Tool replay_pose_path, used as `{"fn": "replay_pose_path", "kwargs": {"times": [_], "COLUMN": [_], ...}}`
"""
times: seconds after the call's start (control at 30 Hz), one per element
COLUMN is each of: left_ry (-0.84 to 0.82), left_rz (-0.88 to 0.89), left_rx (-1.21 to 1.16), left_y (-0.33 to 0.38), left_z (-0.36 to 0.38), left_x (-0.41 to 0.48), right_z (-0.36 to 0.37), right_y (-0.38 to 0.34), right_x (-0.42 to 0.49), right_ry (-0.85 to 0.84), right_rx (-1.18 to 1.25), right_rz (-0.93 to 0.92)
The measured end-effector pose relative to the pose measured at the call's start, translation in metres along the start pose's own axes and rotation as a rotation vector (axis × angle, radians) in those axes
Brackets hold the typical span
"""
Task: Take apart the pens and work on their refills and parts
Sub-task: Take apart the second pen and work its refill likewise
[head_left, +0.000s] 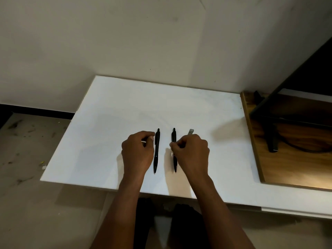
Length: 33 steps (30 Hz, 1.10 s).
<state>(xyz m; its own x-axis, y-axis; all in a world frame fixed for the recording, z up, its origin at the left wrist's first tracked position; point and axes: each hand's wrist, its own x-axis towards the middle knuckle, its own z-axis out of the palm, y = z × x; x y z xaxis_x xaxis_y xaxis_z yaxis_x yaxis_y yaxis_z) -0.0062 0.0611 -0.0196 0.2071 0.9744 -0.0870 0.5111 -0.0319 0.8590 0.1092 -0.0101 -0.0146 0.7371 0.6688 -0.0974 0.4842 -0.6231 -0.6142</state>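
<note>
Now, pens: 2 black pens, the left pen (156, 151) and the right pen (173, 134), lie flat on a white board (107, 123), side by side, parallel and apart.
Long axis: each runs straight away from the person, button end far, writing tip near.
Left hand: the left hand (137, 151) sits just beside the left pen on its outer side, fingers curled and thumb tip at the upper barrel; whether it grips anything cannot be told.
Right hand: the right hand (191, 151) is curled over the middle of the right pen, fingertips on the barrel in what looks like a pinch.
Nearer hand: each pen has its own hand beside it, so neither arm needs to cross.
Coming move: both pens look whole; lifting 1 and twisting the barrel about that long axis seems the likely opening.
Grey piece: a small grey piece (190, 131) shows just beyond the right hand; what it is stays unclear.
Surroundings: a wooden top (287, 168) with a black stand (272, 141) lies to the right of the board.
</note>
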Motion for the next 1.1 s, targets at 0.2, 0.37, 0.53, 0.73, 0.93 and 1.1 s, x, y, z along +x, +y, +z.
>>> {"fn": "replay_pose_path", "kwargs": {"times": [0.2,0.37,0.53,0.73,0.93,1.1], "left_ry": [-0.06,-0.089,-0.103,-0.075,-0.109,-0.144], "left_rz": [0.062,0.057,0.055,-0.035,-0.138,-0.095], "left_rx": [0.073,0.093,0.087,-0.134,-0.4,-0.404], "left_y": [0.008,0.009,0.007,0.012,0.012,0.011], "left_z": [0.008,0.01,0.012,0.009,-0.001,-0.01], "left_x": [-0.008,-0.008,-0.005,-0.003,0.0,0.002], "right_z": [-0.006,0.007,0.006,-0.003,-0.008,-0.013], "right_y": [0.013,0.011,0.01,-0.001,-0.007,-0.015], "right_x": [-0.005,-0.006,-0.005,-0.006,-0.013,-0.014], "right_ry": [-0.091,-0.173,-0.179,-0.06,-0.175,-0.045], "right_rx": [-0.073,-0.126,-0.071,0.096,0.222,0.477], "right_rz": [0.115,0.153,0.144,-0.055,-0.227,-0.243]}}
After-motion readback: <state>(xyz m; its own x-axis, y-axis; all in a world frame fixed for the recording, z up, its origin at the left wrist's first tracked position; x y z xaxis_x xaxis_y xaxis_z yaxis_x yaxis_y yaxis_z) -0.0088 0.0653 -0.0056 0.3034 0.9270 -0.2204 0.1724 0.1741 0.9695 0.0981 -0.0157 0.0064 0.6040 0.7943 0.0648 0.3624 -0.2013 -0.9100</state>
